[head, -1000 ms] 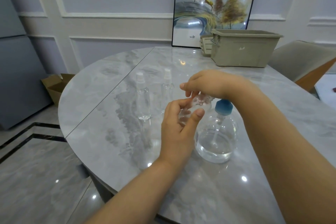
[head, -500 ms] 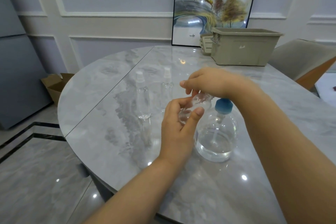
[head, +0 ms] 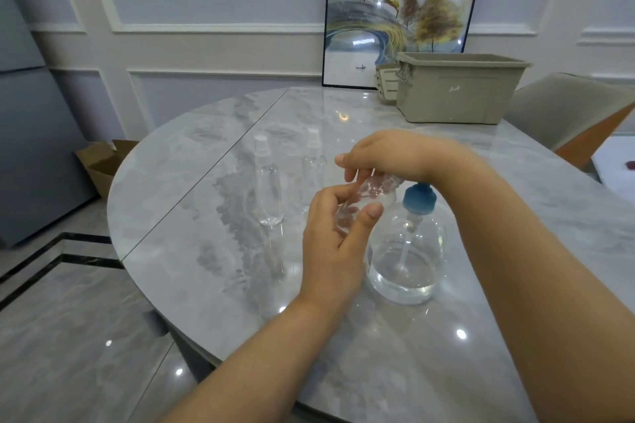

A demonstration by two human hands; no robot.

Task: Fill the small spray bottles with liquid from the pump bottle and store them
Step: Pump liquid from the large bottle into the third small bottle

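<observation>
My left hand (head: 335, 237) holds a small clear spray bottle (head: 366, 196) tilted, its body between thumb and fingers. My right hand (head: 388, 154) curls over the bottle's top end, which its fingers hide. Just right of both hands stands the round clear pump bottle (head: 407, 261) with a blue cap (head: 419, 199) and some liquid at the bottom. Two more small clear spray bottles stand upright on the marble table (head: 206, 216): one (head: 268, 182) to the left, another (head: 313, 165) behind my hands.
A beige plastic bin (head: 457, 89) sits at the table's far right, with a smaller beige basket (head: 386, 82) beside it. A framed picture (head: 398, 10) leans on the wall behind. A chair (head: 567, 113) stands at the right, a cardboard box (head: 103, 161) on the floor at the left.
Both hands stay on the small bottle in nearly the same place; the right hand's fingers shift slightly at its top.
</observation>
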